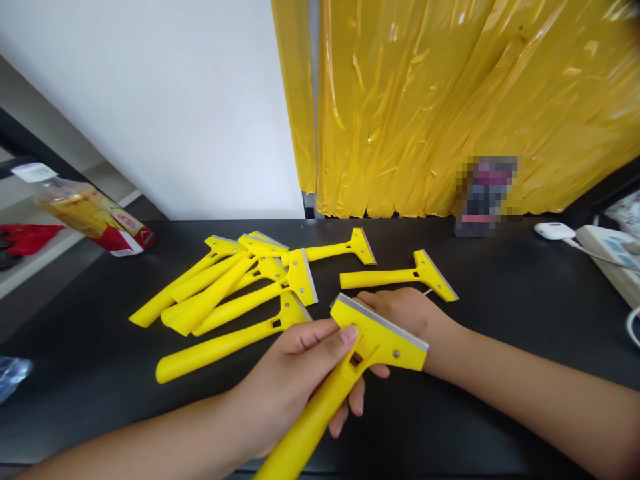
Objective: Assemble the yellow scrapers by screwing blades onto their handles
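Note:
My left hand is closed around the neck of a yellow scraper, with the thumb pressed on its flat head. The metal blade edge of that scraper points up and away, and its handle runs down past the bottom of the view. Just behind the scraper head is my right hand, its fingers curled and mostly hidden; a thin pale tip shows beside it, too small to name. Beyond that hand lies a single yellow scraper. To the left, several similar scrapers rest in an overlapping pile.
A bottle with a white cap leans at the left of the black table. A blurred-out box stands before yellow plastic sheeting. At right are a white charger and a power strip.

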Action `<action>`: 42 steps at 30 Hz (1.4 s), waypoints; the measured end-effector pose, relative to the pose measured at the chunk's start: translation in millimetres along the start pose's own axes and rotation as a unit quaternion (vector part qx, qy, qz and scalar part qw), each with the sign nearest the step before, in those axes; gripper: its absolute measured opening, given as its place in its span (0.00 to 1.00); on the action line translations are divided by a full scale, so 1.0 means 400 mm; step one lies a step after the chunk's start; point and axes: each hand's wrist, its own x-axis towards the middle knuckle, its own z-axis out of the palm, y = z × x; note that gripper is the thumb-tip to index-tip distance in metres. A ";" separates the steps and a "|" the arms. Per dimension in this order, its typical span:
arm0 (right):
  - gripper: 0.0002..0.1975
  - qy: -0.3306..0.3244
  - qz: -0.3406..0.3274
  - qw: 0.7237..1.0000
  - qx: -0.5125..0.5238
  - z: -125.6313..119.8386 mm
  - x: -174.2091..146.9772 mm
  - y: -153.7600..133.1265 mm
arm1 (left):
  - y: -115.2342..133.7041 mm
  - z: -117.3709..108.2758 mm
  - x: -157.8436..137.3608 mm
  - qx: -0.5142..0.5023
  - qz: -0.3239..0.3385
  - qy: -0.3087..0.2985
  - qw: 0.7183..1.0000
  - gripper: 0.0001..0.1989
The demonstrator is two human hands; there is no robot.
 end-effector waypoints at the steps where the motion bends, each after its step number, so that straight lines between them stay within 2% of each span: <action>1: 0.11 -0.001 0.005 1.000 0.010 0.004 0.001 0.000 | 0.002 -0.002 0.000 0.003 0.001 0.000 1.000 0.21; 4: 0.12 -0.001 0.013 0.999 0.047 0.010 0.001 0.003 | 0.004 -0.005 0.001 0.008 -0.002 -0.009 1.000 0.18; 8: 0.04 0.010 0.026 0.993 0.112 -0.004 -0.013 0.010 | 0.002 -0.001 0.000 0.007 -0.011 -0.019 1.000 0.12; 14: 0.09 0.029 0.061 0.970 0.233 -0.054 -0.040 0.005 | -0.006 -0.003 0.002 0.020 -0.019 -0.052 0.998 0.14; 16: 0.12 0.011 0.077 0.936 0.344 -0.067 -0.046 0.005 | -0.009 -0.003 0.003 0.023 -0.020 -0.055 0.998 0.14; 17: 0.14 -0.007 0.085 0.905 0.417 -0.070 -0.049 0.006 | -0.009 -0.003 0.003 0.024 -0.023 -0.055 0.998 0.14; 19: 0.14 -0.052 0.107 0.826 0.551 -0.073 -0.051 0.011 | -0.009 -0.003 0.003 0.024 -0.029 -0.053 0.998 0.12; 20: 0.14 -0.076 0.120 0.790 0.596 -0.072 -0.052 0.014 | -0.008 -0.002 0.003 0.024 -0.031 -0.053 0.998 0.12; 23: 0.12 -0.128 0.162 0.722 0.660 -0.067 -0.051 0.021 | -0.003 -0.002 0.003 0.021 -0.034 -0.058 0.998 0.11; 26: 0.11 -0.144 0.185 0.676 0.699 -0.065 -0.051 0.024 | 0.000 -0.002 0.004 0.012 -0.030 -0.054 0.998 0.10; 32: 0.14 -0.145 0.155 0.620 0.756 -0.059 -0.059 0.034 | 0.002 -0.007 0.009 0.017 -0.015 -0.043 0.999 0.10; 34: 0.18 -0.136 0.138 0.607 0.770 -0.055 -0.062 0.041 | 0.003 -0.009 0.012 0.016 -0.015 -0.038 0.999 0.10; 36: 0.20 -0.131 0.123 0.607 0.774 -0.055 -0.064 0.048 | 0.003 -0.012 0.015 0.019 -0.011 -0.040 0.999 0.10; 42: 0.13 -0.145 0.108 0.644 0.744 -0.071 -0.065 0.055 | 0.005 -0.023 0.025 0.038 -0.036 -0.039 0.998 0.11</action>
